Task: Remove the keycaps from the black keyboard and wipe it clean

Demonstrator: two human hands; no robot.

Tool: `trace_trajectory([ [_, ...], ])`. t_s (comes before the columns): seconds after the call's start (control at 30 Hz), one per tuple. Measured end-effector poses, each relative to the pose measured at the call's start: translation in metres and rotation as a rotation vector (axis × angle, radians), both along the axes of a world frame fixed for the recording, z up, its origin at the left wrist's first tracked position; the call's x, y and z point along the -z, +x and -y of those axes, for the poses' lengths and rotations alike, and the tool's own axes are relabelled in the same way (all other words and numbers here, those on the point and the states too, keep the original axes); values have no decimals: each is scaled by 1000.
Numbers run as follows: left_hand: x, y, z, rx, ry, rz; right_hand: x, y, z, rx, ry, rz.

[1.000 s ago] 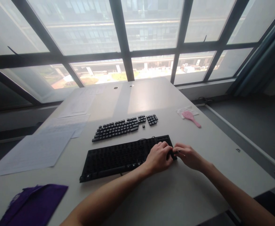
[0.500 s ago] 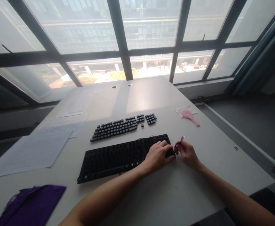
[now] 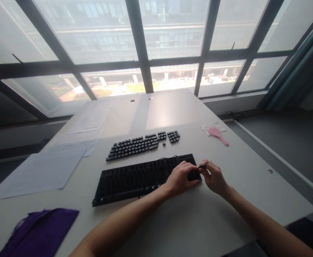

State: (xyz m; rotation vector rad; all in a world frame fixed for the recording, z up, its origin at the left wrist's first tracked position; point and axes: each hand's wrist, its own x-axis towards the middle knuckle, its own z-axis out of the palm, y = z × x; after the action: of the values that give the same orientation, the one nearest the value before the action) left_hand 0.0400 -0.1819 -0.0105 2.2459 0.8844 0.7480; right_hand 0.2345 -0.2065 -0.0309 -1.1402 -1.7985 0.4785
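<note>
one black keyboard lies on the white table; left hand rests over its right end, thumb and forefinger parted. right hand, just beside that end, pinches a small dark item between thumb and fingers; item's detail too small to tell. black keycaps lie in rows beyond the keyboard, one set apart.

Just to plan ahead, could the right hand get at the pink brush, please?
Probably yes: nothing visible blocks the right hand from the pink brush, though the hand holds a small tool.
</note>
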Motion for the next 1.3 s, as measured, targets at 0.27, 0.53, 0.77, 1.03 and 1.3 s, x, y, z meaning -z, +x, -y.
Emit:
trace_trajectory([
  [0.27, -1, -1, 6, -195, -3, 99, -25, -21, -21, 150, -113, -64],
  [0.53, -12, -9, -1, -189, 185, -71, -30, -33, -36, 179, -249, -207],
  [0.77, -20, -10, 3, -82, 246, -21, -24, -28, -42, 139, -444, -579],
  [1.03, -30, -10, -85, -260, 205, 9, -22, -4, -49, 220, -352, -703],
  [1.3, -1, 3, -133, -155, 215, -340, -26, 1, -50, 224, -330, -710],
])
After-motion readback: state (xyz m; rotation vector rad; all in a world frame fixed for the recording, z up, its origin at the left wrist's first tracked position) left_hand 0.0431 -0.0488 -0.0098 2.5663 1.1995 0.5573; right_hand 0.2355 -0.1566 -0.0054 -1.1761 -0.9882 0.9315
